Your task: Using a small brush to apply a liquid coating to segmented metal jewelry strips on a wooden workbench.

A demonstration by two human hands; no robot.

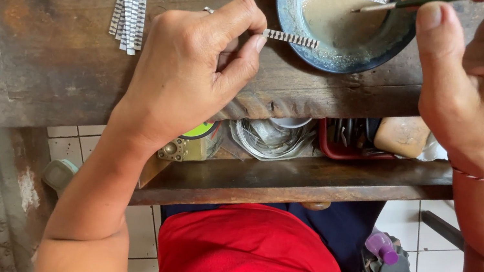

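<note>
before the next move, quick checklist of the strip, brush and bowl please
1. Left hand pinches the small metal strip between thumb and fingertip: ok.
2. Strip's free end reaches the rim of the blue bowl: ok.
3. Right hand holds the thin brush, tip over the bowl's paste: ok.
4. Brush tip loaded with paste: cannot tell.
5. Pile of spare strips lies on the wooden bench, apart from the hands: ok.
6. Open drawer below, its contents crowded under the bench edge: not ok.
</note>
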